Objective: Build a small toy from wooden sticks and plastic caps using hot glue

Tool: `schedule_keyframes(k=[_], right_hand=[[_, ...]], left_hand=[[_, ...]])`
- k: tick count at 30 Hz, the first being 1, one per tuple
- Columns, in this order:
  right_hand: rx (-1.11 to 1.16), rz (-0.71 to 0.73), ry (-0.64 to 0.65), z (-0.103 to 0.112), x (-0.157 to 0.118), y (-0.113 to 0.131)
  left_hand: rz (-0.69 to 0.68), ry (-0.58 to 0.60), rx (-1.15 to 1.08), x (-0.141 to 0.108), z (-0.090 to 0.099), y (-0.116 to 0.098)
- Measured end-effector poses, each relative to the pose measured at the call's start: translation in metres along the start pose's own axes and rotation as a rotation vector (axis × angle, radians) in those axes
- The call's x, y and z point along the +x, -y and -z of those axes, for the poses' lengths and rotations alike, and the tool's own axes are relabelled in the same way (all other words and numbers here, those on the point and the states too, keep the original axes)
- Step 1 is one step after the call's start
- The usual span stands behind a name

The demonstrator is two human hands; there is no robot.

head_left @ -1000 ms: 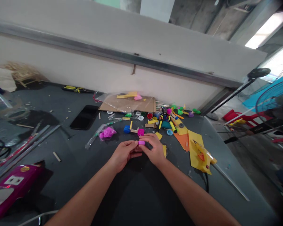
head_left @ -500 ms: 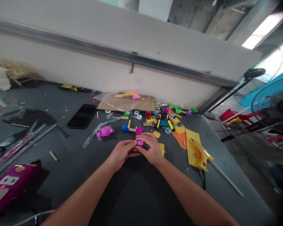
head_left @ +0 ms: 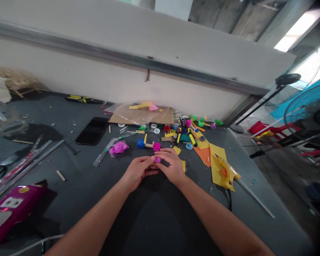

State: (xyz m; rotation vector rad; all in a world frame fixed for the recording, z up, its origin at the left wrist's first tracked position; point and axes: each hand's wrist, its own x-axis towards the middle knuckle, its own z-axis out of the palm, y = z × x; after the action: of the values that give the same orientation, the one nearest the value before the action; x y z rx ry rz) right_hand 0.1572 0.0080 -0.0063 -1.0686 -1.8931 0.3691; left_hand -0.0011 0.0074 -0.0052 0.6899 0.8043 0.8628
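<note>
We hold a pink clay piece between both hands over the bench. It sits right at our fingertips: the left hand pinches its left end with thumb and forefinger, the other left fingers curled below. Our right hand closes on it from the other side, fingers along its far edge and thumb along its near one, with a dark gap showing between them just right of the piece. Just beyond our right fingertips is a magenta disc, joined by a wooden strip to a blue disc. A plastic bag of pink clay lies near, to the left; well to the right, a yellow glue gun rests on a yellow sheet.
</note>
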Motion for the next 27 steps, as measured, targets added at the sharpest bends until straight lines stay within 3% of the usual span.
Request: schedule_keyframes(k=[15, 27], right_hand=[[0.012, -0.002, 0.048, -0.0026, -0.0012, 0.0016], [0.025, -0.016, 0.002, -0.0016, -0.0006, 0.0010]], left_hand=[[0.008, 0.004, 0.012, 0.0002, 0.0005, 0.0002], [0.021, -0.055, -0.023, 0.0007, -0.0004, -0.0021]])
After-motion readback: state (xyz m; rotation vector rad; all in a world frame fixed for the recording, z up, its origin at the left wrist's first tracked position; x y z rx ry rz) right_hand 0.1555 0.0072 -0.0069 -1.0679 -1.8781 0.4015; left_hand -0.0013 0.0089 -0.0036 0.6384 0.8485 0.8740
